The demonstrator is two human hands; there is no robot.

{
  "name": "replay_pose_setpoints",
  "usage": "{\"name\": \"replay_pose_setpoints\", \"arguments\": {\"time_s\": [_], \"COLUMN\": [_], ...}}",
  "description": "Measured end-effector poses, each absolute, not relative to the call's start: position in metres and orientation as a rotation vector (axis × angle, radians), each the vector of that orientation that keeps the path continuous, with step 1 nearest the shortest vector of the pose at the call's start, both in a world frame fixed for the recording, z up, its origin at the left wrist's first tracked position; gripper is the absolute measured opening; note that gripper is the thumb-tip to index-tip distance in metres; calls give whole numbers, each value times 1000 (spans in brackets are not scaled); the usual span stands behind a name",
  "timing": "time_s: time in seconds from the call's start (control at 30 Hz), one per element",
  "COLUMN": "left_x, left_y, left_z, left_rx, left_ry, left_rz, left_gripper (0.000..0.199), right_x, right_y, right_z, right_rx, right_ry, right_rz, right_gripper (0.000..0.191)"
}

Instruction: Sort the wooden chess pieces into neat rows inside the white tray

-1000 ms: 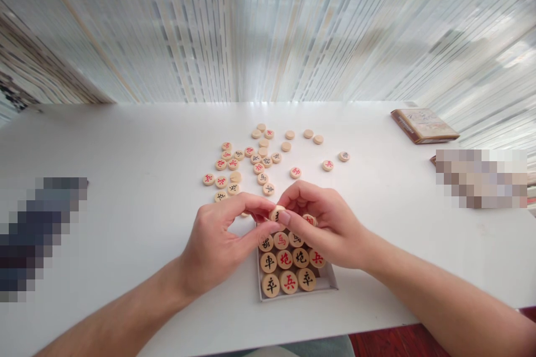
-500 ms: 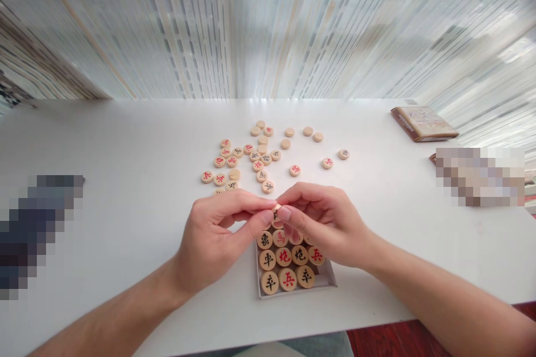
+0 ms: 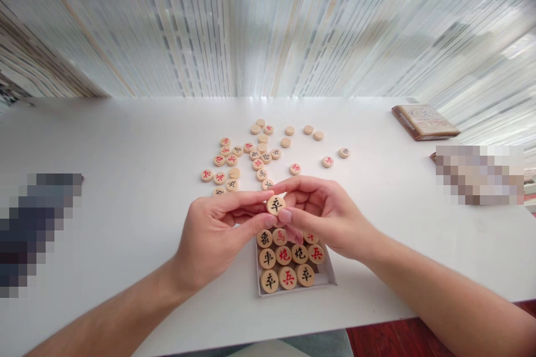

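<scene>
We see a slim-fingered left hand [image 3: 218,228] and right hand [image 3: 324,215] over the flat white tabletop [image 3: 368,301], the right thumbnail [image 3: 286,215] smooth and short. The left forearm [image 3: 142,307] and right forearm [image 3: 435,290] are bare. Below the tabletop's near edge shows grey-green fabric [image 3: 310,343] (trousers or seat, we cannot tell).

Striped curtain [image 3: 251,28]: hangs behind the white surface [image 3: 125,145].
Flat box [image 3: 427,121]: brown-sided, printed top; right rear of surface.
Floor [image 3: 381,340]: red, wood-grained; visible lower right.
</scene>
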State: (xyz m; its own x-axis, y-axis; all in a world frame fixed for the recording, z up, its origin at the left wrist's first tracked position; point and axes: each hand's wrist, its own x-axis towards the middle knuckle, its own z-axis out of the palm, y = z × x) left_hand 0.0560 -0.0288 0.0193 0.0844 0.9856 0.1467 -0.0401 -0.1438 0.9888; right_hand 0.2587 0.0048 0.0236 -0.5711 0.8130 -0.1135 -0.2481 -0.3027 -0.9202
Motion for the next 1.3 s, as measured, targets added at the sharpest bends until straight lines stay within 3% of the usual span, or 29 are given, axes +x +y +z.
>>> {"name": "replay_pose_setpoints", "arguments": {"time_s": [0.43, 1.0, 1.3], "left_x": [52, 53, 54], "left_y": [-31, -34, -33], "left_z": [16, 18, 19], "left_rx": [1963, 1966, 1743], "left_ry": [1008, 1019, 1005], "left_rz": [1299, 1279, 1296], "left_gripper": [33, 23, 31], "right_x": [257, 258, 263], "right_y": [0, -1, 4], "right_z": [29, 30, 31], "right_rx": [-909, -922, -817], "right_ry": [-1278, -1300, -1303], "right_rz": [1916, 1903, 1962], "right_gripper": [33, 30, 17]}}
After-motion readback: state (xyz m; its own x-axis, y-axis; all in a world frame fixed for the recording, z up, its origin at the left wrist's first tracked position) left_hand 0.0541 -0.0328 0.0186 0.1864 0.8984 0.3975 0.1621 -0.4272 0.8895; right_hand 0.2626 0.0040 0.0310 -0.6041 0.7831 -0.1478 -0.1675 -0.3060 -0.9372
